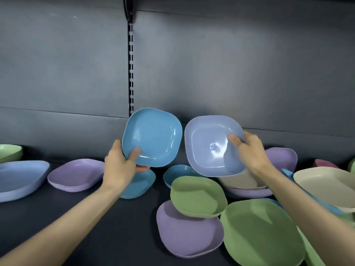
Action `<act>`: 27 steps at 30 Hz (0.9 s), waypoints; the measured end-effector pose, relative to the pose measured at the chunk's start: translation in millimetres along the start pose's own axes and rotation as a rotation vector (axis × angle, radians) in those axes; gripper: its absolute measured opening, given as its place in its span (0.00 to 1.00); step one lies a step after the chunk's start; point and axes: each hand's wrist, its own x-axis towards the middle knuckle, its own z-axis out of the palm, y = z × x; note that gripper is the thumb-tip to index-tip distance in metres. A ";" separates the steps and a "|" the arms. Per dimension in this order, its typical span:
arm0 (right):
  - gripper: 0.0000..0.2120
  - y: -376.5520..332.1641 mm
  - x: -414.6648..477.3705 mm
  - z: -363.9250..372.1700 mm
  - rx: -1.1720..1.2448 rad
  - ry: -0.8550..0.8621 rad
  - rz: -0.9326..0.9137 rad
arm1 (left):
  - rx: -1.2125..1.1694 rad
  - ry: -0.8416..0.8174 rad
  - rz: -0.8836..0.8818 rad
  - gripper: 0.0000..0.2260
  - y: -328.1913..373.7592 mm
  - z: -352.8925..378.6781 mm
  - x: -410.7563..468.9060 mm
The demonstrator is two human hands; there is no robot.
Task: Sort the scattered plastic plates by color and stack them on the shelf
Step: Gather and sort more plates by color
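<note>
A dark shelf (115, 217), backed by grey metal panels (57, 73) and a slotted upright (130, 70), carries a scatter of square plastic plates. At the left lie a green dish (9, 152), a broad pale-blue plate (19, 179) and a lilac plate (75, 175). To the right, two green plates (197, 196) overlap a purple plate (188, 233) in a loose heap, with a cream plate (326, 187) crowded in behind the right forearm. A teal plate (138, 185) rests on the shelf, partly hidden by the left wrist. The person's left hand (121, 166) grips a raised blue plate (153, 137) by its lower rim, thumb on the inner face, holding it tilted above the shelf. The right hand (251, 150) grips a raised periwinkle plate (209, 146) by its right rim, thumb on the underside, which faces the camera. The two raised plates hang side by side, edges close, before the panels.
</note>
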 end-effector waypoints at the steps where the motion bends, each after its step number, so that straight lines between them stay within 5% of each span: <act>1: 0.10 -4.3 -3.9 8.3 0.012 -0.011 -0.017 | 0.017 0.014 0.009 0.06 -0.8 -9.8 -4.5; 13: 0.10 -86.0 -48.7 97.5 0.035 -0.070 -0.086 | 0.093 0.185 0.008 0.04 -15.3 -136.6 -8.6; 22: 0.07 -141.7 -92.6 191.3 0.027 0.064 -0.036 | 0.175 0.116 0.090 0.08 -45.7 -234.4 35.8; 27: 0.05 -149.5 -113.0 202.1 -0.009 0.181 0.028 | 0.094 -0.054 0.029 0.07 -59.2 -233.9 51.9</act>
